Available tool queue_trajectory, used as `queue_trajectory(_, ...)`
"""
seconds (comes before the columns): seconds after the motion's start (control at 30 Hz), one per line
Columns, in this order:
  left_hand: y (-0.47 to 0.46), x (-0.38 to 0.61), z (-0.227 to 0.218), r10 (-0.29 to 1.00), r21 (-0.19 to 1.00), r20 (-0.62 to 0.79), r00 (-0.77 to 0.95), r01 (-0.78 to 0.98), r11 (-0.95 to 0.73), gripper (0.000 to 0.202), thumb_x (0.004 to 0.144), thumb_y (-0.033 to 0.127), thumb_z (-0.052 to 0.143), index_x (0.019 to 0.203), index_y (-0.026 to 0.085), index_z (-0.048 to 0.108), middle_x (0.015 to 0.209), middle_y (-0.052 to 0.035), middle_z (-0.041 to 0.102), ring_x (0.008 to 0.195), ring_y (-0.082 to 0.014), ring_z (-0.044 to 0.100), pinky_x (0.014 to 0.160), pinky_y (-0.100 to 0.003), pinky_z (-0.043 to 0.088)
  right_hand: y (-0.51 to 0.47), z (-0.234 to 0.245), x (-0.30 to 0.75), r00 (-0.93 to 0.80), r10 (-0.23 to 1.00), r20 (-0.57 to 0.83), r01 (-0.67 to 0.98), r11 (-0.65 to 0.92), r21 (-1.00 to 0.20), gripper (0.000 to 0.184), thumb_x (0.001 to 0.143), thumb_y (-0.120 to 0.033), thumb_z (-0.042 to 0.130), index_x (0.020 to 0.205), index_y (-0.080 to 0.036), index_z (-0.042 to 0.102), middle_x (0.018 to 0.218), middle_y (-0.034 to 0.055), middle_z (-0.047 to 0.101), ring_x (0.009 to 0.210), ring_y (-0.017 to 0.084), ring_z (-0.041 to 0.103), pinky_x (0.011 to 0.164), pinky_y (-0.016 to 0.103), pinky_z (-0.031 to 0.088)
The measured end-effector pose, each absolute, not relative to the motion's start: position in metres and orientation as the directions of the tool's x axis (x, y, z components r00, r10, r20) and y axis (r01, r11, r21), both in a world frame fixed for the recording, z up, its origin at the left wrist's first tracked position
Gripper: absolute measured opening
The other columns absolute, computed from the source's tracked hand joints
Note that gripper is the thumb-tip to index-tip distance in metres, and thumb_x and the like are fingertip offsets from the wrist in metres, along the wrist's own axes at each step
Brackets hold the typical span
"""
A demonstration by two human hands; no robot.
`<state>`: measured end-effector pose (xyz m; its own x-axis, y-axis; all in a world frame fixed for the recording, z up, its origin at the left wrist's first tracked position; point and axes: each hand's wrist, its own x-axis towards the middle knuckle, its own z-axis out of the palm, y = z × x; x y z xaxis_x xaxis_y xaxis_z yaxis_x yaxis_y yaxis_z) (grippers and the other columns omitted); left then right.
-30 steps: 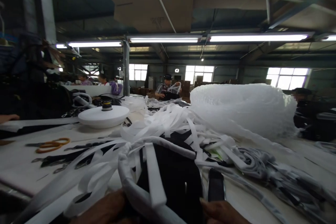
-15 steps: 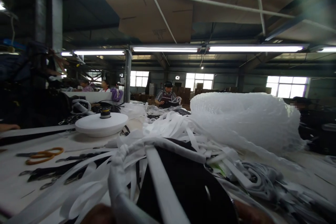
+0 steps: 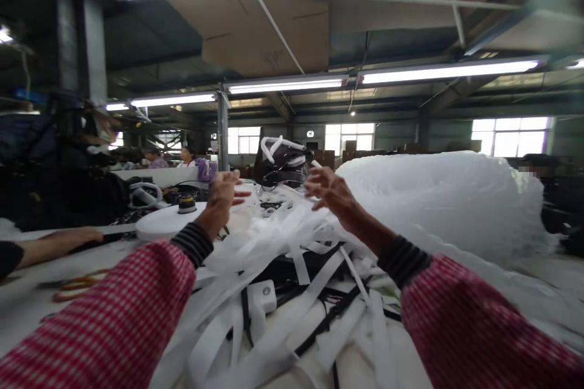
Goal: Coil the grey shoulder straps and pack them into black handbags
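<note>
Both my arms, in red-checked sleeves, stretch forward over the table. My left hand point(image 3: 225, 190) is open, its fingers spread and holding nothing. My right hand point(image 3: 329, 189) is open too, its fingers apart above a heap of white straps point(image 3: 283, 292). Just beyond and between the two hands is a black piece with white straps point(image 3: 283, 161), touching neither hand. I cannot tell whether it is in the air or resting on something.
A big roll of white bubble wrap point(image 3: 456, 200) fills the right side. At left are a white disc-shaped spool point(image 3: 159, 225), orange-handled scissors point(image 3: 75, 284) and another person's forearm point(image 3: 55, 244) lying on the table. More people work at the back point(image 3: 186, 156).
Earlier both hands held the black piece with white straps close in front of me. Now my arms are stretched out, the hands have opened, and the piece is far ahead of them.
</note>
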<state>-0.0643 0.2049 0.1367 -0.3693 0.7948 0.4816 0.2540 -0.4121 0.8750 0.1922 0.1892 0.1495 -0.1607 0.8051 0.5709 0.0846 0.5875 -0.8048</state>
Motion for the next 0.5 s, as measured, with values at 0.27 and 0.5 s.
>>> queue_trajectory(0.27, 0.146, -0.011, 0.000, 0.869, 0.627, 0.434, 0.239, 0.612, -0.482, 0.013, 0.083, 0.036, 0.075, 0.081, 0.022, 0.075, 0.102, -0.0050, 0.073, 0.106, -0.0295, 0.064, 0.099, -0.043, 0.050, 0.072, -0.018, 0.295, -0.572, 0.711, 0.409, 0.460, 0.691, -0.557, 0.006, 0.087, -0.015, 0.065, 0.088, -0.016, 0.070, 0.088, 0.0036, 0.067, 0.081, 0.016, 0.062, 0.077, 0.029, 0.047)
queue_trajectory(0.5, 0.102, 0.011, -0.068, 0.759, 0.256, 0.222, 0.611, 0.715, -0.651, 0.052, 0.100, 0.058, 0.053, 0.148, 0.040, 0.051, 0.158, -0.0025, 0.050, 0.146, -0.0320, 0.046, 0.119, -0.053, 0.039, 0.009, -0.045, 0.370, -0.513, 0.811, 0.280, 0.612, 0.575, -0.544, 0.005, 0.094, -0.018, 0.062, 0.096, -0.021, 0.065, 0.102, 0.0042, 0.065, 0.095, 0.018, 0.061, 0.085, 0.032, 0.045)
